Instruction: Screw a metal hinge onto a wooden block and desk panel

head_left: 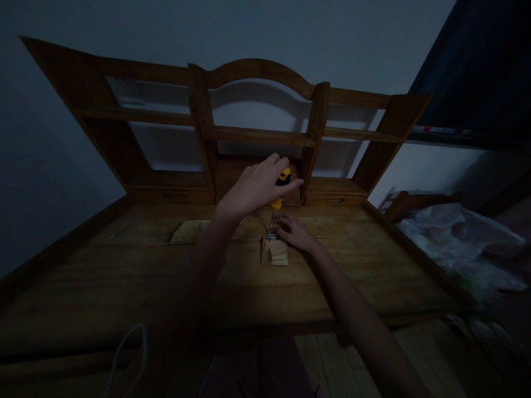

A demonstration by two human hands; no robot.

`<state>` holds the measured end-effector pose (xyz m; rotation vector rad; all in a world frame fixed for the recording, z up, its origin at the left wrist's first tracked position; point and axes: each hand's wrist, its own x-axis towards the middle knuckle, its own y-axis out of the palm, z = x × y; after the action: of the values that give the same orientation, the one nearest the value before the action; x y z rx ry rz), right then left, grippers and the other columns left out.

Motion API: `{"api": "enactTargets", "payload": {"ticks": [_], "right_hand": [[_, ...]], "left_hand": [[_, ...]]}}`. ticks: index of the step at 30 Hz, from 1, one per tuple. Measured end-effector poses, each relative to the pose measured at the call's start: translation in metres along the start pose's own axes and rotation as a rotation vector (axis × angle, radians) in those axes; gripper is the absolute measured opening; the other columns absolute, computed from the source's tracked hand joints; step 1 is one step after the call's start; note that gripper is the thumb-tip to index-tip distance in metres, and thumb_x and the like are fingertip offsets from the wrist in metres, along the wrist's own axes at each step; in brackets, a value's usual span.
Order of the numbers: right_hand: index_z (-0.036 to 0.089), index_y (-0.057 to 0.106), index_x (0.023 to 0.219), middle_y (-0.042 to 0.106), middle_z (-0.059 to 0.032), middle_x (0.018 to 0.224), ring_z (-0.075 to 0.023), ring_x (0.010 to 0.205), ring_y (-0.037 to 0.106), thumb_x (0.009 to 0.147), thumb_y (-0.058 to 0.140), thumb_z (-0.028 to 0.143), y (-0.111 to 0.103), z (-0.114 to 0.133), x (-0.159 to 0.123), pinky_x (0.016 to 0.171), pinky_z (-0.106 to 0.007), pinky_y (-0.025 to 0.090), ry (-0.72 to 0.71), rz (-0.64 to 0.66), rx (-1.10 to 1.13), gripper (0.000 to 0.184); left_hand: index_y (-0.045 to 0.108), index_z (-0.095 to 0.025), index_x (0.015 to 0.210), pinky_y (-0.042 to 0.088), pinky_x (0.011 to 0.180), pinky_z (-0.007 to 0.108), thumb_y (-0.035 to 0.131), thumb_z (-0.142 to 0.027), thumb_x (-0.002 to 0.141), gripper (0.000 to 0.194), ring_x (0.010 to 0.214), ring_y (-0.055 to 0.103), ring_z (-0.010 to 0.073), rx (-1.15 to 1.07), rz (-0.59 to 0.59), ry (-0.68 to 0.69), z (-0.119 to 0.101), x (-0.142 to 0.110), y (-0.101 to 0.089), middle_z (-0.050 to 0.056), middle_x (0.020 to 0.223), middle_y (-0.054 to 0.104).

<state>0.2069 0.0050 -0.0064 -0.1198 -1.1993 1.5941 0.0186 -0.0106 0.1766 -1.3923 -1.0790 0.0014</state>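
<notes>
My left hand grips the yellow and black handle of a screwdriver from above, thumb stretched out to the right. The shaft slants down, its tip at a small metal hinge-like piece. That piece lies at the far edge of a short wooden block on the desk. My right hand rests low beside the block, its curled fingers steadying the metal piece from the right. Behind the block lies a long pale wooden board, partly hidden by my left arm. Dim light hides finer detail.
The wooden desk has raised side edges and a shelf unit along its back. A thin metal item lies at the left. A white cable loops at the front left. Plastic bags sit beyond the right edge.
</notes>
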Motion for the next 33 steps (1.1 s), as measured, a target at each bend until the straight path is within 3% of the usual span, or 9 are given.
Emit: {"api": "enactTargets", "payload": {"ticks": [6,13,17,23,27,31,33], "right_hand": [[0.021,0.069,0.112,0.064,-0.0079,0.117,-0.0204,0.109,0.061,0.095,0.058,0.030,-0.001,0.001,0.000,0.098,-0.038,0.047,-0.003,-0.001,0.009,0.022],[0.021,0.068,0.113,0.064,-0.0081,0.116,-0.0200,0.108,0.062,0.095,0.057,0.032,-0.001,0.002,0.001,0.098,-0.037,0.047,0.004,0.007,0.001,0.024],[0.022,0.069,0.114,0.064,-0.0079,0.117,-0.0205,0.109,0.062,0.095,0.058,0.034,-0.001,0.001,0.000,0.098,-0.038,0.048,0.016,0.003,-0.012,0.024],[0.021,0.068,0.114,0.064,-0.0087,0.118,-0.0204,0.110,0.062,0.096,0.057,0.034,-0.001,0.001,0.000,0.099,-0.038,0.047,0.012,0.010,-0.009,0.026],[0.021,0.069,0.113,0.064,-0.0081,0.117,-0.0199,0.109,0.062,0.095,0.058,0.034,-0.001,0.001,0.000,0.099,-0.037,0.047,0.013,0.005,-0.008,0.024],[0.022,0.068,0.114,0.064,-0.0075,0.117,-0.0197,0.110,0.062,0.095,0.058,0.034,-0.001,0.001,0.000,0.101,-0.037,0.047,0.017,0.003,-0.003,0.025],[0.022,0.068,0.115,0.064,-0.0078,0.117,-0.0199,0.110,0.062,0.095,0.057,0.035,-0.001,0.001,-0.001,0.100,-0.037,0.047,0.013,0.000,0.004,0.025]], "left_hand": [[0.055,-0.021,0.111,0.046,0.090,0.031,0.046,-0.036,0.095,0.024,0.099,0.061,0.0181,-0.297,0.197,0.069,0.008,0.002,-0.011,0.004,0.111,0.064],[0.051,-0.023,0.122,0.049,0.089,0.031,0.061,-0.030,0.084,0.040,0.101,0.063,0.0180,-0.402,0.321,0.155,0.025,-0.002,-0.021,0.007,0.116,0.064],[0.052,-0.026,0.129,0.050,0.087,0.031,0.067,-0.033,0.082,0.050,0.099,0.065,0.0190,-0.386,0.304,0.155,0.031,-0.006,-0.027,0.006,0.110,0.067],[0.045,-0.026,0.141,0.048,0.088,0.029,0.066,-0.033,0.083,0.062,0.101,0.064,0.0193,-0.319,0.272,0.143,0.029,-0.008,-0.031,0.006,0.117,0.065],[0.051,-0.027,0.133,0.047,0.085,0.029,0.068,-0.039,0.083,0.054,0.095,0.063,0.0186,-0.207,0.212,0.091,0.027,-0.004,-0.024,0.003,0.112,0.066],[0.059,-0.021,0.115,0.046,0.086,0.033,0.066,-0.045,0.085,0.039,0.095,0.061,0.0220,-0.074,0.085,0.033,0.020,-0.001,-0.014,0.006,0.102,0.066],[0.058,-0.019,0.112,0.046,0.087,0.035,0.063,-0.042,0.087,0.035,0.095,0.061,0.0229,-0.048,0.080,0.017,0.016,-0.001,-0.012,0.007,0.101,0.064]]}}
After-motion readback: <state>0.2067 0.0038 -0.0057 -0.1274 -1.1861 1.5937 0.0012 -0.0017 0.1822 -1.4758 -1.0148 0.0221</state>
